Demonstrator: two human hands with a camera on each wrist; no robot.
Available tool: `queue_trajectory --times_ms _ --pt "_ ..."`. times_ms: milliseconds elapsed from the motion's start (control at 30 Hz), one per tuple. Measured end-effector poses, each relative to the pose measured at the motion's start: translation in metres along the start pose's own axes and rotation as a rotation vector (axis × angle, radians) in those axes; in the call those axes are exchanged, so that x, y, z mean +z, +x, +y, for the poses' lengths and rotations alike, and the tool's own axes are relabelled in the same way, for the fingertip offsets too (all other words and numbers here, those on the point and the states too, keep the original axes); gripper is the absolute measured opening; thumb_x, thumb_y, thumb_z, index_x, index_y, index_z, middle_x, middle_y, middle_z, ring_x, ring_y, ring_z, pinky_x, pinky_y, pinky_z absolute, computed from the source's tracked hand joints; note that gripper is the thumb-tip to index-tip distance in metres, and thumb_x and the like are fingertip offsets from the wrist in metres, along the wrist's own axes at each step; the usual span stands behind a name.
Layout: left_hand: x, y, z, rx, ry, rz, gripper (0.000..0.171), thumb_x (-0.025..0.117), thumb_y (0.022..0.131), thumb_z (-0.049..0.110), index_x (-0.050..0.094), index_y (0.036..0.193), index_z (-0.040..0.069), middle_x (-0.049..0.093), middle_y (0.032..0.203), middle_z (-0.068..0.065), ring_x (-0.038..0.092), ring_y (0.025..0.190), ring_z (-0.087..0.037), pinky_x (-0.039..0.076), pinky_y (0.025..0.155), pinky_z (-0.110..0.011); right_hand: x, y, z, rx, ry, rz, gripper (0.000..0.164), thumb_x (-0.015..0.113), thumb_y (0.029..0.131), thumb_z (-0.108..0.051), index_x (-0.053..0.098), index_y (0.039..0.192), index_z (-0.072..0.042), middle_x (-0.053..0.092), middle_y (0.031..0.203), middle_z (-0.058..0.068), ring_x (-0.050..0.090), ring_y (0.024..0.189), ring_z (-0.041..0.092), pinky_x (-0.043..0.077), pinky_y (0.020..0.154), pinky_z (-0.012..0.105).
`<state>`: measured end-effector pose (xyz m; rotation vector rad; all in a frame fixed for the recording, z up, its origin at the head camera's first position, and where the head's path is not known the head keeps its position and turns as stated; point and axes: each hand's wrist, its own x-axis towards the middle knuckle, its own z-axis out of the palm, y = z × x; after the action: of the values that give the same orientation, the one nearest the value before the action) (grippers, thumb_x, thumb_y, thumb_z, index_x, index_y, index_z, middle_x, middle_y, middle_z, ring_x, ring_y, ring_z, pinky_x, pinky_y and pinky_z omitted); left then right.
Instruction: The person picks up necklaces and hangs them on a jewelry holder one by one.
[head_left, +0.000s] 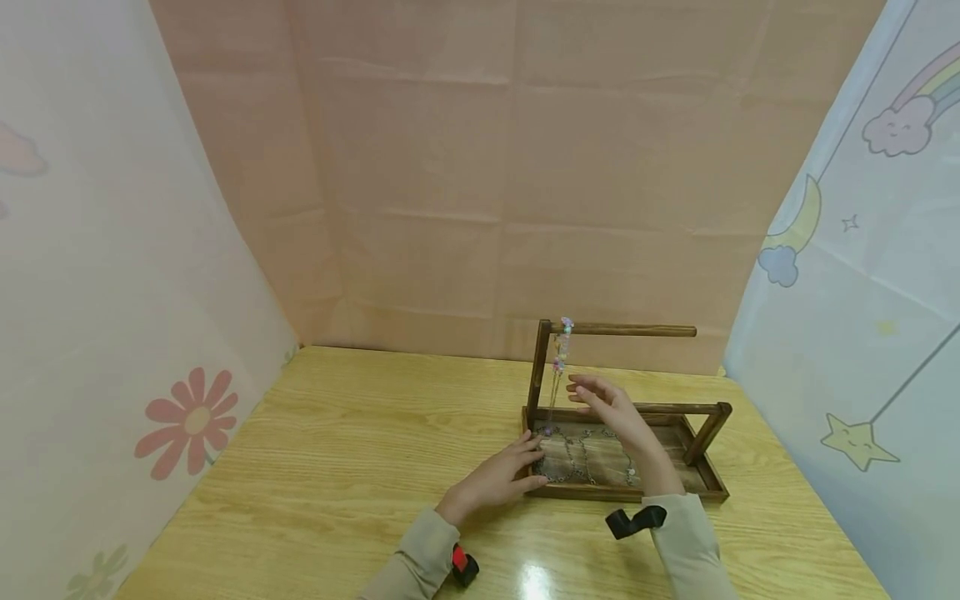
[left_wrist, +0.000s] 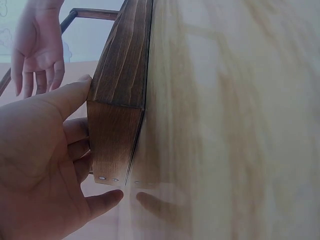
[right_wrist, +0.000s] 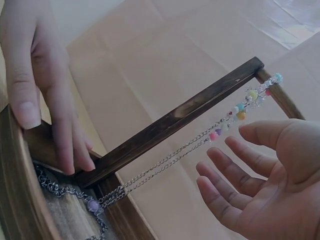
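Note:
A wooden jewelry stand has a shallow tray (head_left: 600, 493) as its base. From its upper bar (head_left: 637, 330), beside the post, hangs a necklace with pastel beads (right_wrist: 241, 115); its silver chain (right_wrist: 160, 167) runs down into the tray. My right hand (head_left: 617, 417) is raised beside the necklace, palm toward it, fingers loosely bent and holding nothing. At the tray's left end, my left hand (head_left: 495, 479) rests on the corner, fingers over the end wall and thumb by the front wall. More chains (head_left: 572, 458) lie on the tray floor, one with a purple bead (right_wrist: 93, 205).
A lower bar (head_left: 675, 408) crosses the stand, its right end on a short slanted post (head_left: 705, 437). Wood-grain tabletop (head_left: 360, 425) surrounds the stand. Behind it hangs a plain peach cloth (head_left: 420, 167), with printed sheets (head_left: 67, 250) at the sides.

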<state>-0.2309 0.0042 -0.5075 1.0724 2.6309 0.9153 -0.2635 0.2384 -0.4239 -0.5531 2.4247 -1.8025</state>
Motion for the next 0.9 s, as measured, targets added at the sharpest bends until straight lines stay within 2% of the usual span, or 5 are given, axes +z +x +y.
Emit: queue_trajectory --times_ms 333,567,767,900 --pt "-0.001 -0.001 0.001 -0.009 -0.005 -0.001 0.058 0.044 0.096 0.045 0.040 0.141 0.008 0.022 0.154 -0.004 0.010 0.143 -0.021 0.026 0.110 -0.048 -0.001 -0.006 0.011 0.069 -0.020 -0.008 0.047 0.045 0.098 -0.032 0.043 0.135 -0.003 0.046 0.133 0.022 0.046 0.119 0.039 0.042 0.095 0.052" --pt "-0.001 -0.001 0.001 0.002 0.002 0.001 0.060 0.043 0.096 0.047 0.040 0.141 0.007 0.022 0.154 -0.004 0.010 0.143 -0.022 0.026 0.111 -0.047 -0.001 -0.011 0.018 0.070 -0.033 -0.008 0.047 0.044 0.099 -0.031 0.043 0.135 -0.002 0.045 0.134 0.025 0.048 0.118 0.037 0.039 0.096 0.057" --pt "-0.001 0.000 0.000 0.009 -0.004 -0.002 0.060 0.042 0.096 0.047 0.040 0.140 0.006 0.021 0.154 -0.004 0.010 0.143 -0.023 0.025 0.111 -0.047 -0.001 -0.016 0.025 0.096 -0.036 0.003 0.046 0.044 0.099 -0.032 0.044 0.135 -0.004 0.048 0.132 0.023 0.050 0.117 0.032 0.041 0.096 0.053" --pt "0.000 0.000 0.001 0.003 -0.014 -0.003 0.060 0.043 0.096 0.046 0.040 0.140 0.007 0.021 0.154 -0.003 0.010 0.143 -0.022 0.025 0.111 -0.047 -0.002 -0.020 0.028 0.106 -0.017 0.002 0.048 0.044 0.099 -0.031 0.041 0.136 -0.001 0.047 0.132 0.025 0.048 0.119 0.036 0.042 0.096 0.051"
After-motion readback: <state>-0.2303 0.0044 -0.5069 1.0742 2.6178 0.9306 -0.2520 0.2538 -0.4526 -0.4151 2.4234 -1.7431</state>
